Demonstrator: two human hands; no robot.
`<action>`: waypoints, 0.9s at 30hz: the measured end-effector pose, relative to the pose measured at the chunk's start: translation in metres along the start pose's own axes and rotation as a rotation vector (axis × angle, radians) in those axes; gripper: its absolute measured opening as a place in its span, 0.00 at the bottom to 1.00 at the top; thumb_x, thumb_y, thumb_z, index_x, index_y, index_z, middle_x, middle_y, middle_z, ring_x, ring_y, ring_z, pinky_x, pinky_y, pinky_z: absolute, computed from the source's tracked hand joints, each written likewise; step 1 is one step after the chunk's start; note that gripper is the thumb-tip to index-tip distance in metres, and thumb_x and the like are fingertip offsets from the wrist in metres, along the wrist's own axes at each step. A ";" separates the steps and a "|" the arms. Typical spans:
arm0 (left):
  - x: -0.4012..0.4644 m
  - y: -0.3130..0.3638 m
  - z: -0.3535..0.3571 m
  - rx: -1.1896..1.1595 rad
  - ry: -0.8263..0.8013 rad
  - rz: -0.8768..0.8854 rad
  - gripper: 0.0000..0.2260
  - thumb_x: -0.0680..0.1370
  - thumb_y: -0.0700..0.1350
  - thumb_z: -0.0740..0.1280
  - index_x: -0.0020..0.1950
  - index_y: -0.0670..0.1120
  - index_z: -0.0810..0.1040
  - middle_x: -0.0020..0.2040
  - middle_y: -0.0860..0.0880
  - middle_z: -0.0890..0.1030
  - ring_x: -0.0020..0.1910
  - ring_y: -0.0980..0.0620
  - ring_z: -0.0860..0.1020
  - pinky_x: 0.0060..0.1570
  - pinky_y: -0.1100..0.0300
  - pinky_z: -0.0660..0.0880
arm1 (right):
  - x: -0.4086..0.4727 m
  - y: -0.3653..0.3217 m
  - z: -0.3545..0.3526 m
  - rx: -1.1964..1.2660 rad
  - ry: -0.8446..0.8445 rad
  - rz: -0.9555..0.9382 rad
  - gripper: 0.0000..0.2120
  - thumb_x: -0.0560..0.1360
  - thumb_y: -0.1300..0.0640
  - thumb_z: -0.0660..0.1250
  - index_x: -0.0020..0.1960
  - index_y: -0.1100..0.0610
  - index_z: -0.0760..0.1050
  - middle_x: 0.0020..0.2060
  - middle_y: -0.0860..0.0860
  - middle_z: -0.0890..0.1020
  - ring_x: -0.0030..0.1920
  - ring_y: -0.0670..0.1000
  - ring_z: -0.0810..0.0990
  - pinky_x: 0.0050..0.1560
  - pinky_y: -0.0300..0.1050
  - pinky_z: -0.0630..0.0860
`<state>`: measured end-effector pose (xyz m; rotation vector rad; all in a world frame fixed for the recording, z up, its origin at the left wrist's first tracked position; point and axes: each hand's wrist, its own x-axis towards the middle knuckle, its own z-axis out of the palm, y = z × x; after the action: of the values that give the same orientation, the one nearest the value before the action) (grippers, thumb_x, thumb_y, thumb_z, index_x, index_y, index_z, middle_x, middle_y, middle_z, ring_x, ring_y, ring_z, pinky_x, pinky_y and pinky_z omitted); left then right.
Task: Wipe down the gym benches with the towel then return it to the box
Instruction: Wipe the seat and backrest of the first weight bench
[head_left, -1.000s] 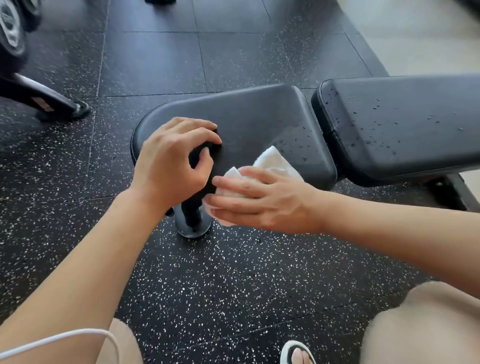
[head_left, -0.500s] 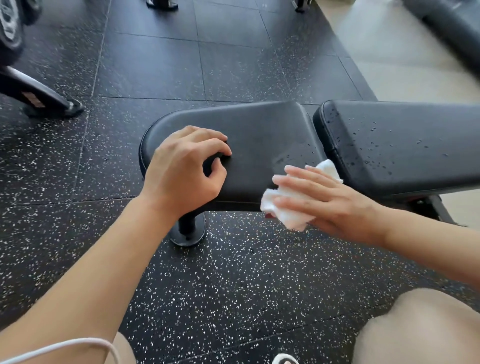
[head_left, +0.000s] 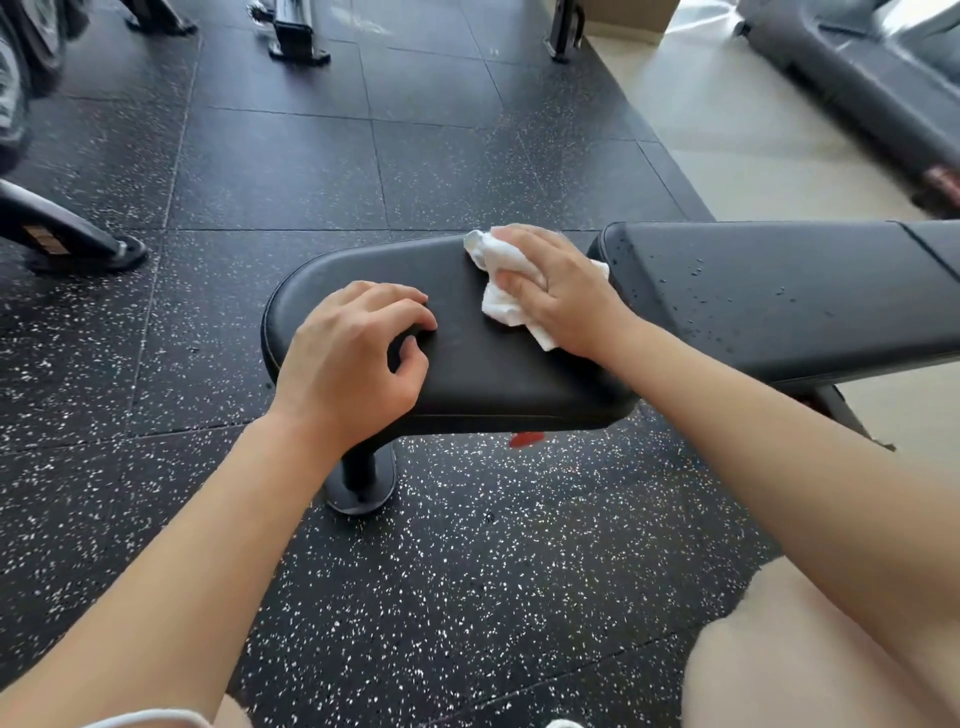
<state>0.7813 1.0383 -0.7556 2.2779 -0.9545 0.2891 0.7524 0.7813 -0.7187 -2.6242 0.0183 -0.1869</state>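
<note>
We see both bare forearms reaching forward from the lower edge of the head view. The left forearm runs up from the lower left corner, its wrist nearly straight. The left hand (head_left: 353, 364) lies palm down with the back of the hand toward us; its fingers are curled, the fingertips (head_left: 423, 322) pressing downward, and the thumb tucked in beneath them. It holds nothing. The right forearm enters from the right edge and angles up toward the centre. The right hand (head_left: 558, 296) is also palm down, its fingers bent and gripping a crumpled white towel (head_left: 501, 270). A bare knee shows at lower right.
</note>
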 end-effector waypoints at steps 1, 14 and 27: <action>0.000 -0.001 0.000 -0.008 -0.009 0.000 0.10 0.75 0.40 0.69 0.53 0.48 0.85 0.60 0.52 0.85 0.61 0.47 0.80 0.63 0.52 0.75 | -0.006 -0.003 0.002 0.010 0.012 -0.004 0.21 0.85 0.52 0.65 0.76 0.56 0.71 0.73 0.52 0.75 0.75 0.51 0.69 0.77 0.51 0.63; 0.003 -0.001 0.002 -0.012 0.005 0.007 0.09 0.74 0.38 0.69 0.51 0.47 0.85 0.58 0.52 0.85 0.59 0.47 0.80 0.63 0.50 0.76 | -0.040 0.010 0.003 0.031 0.027 -0.101 0.16 0.84 0.54 0.66 0.71 0.56 0.76 0.67 0.49 0.78 0.70 0.45 0.72 0.74 0.35 0.62; -0.001 0.001 0.001 -0.033 0.002 -0.026 0.10 0.75 0.39 0.69 0.53 0.48 0.85 0.60 0.53 0.84 0.61 0.48 0.80 0.64 0.52 0.75 | -0.018 0.020 -0.008 0.139 0.107 0.026 0.14 0.84 0.54 0.66 0.69 0.56 0.78 0.65 0.49 0.80 0.68 0.48 0.76 0.73 0.47 0.69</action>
<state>0.7797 1.0375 -0.7563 2.2577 -0.9213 0.2626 0.7337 0.7606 -0.7245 -2.4716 0.0731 -0.3089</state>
